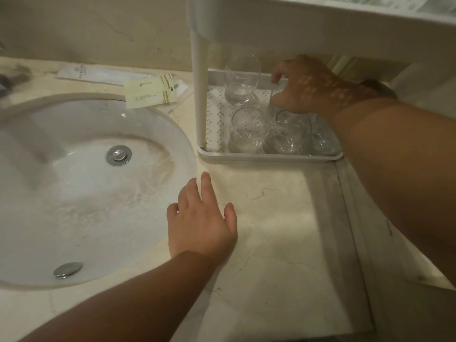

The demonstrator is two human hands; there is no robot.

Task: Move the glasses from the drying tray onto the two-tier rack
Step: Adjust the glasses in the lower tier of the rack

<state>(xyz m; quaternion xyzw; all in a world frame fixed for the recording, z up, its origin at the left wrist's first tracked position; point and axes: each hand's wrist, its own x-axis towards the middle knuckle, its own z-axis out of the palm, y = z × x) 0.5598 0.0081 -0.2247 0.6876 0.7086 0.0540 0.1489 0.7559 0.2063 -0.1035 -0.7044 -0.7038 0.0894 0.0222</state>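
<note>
The white two-tier rack point(271, 156) stands on the marble counter at the right, its upper tier point(320, 23) crossing the top of the view. Several clear glasses stand on its perforated lower tier: one at the back left point(241, 80), one at the front left point(246, 130), one at the front middle point(288, 134), and another partly hidden under my forearm point(320, 141). My right hand point(306, 87) reaches under the upper tier and grips the rim of a glass point(274, 99) at the back. My left hand point(201, 218) rests flat on the counter beside the sink, fingers spread.
A round white sink point(74, 188) with a metal drain fills the left. Pale sachets point(150, 92) and a wrapped packet lie behind it by the wall. The rack's white post point(199, 99) stands at its front left corner. A raised counter edge runs down the right.
</note>
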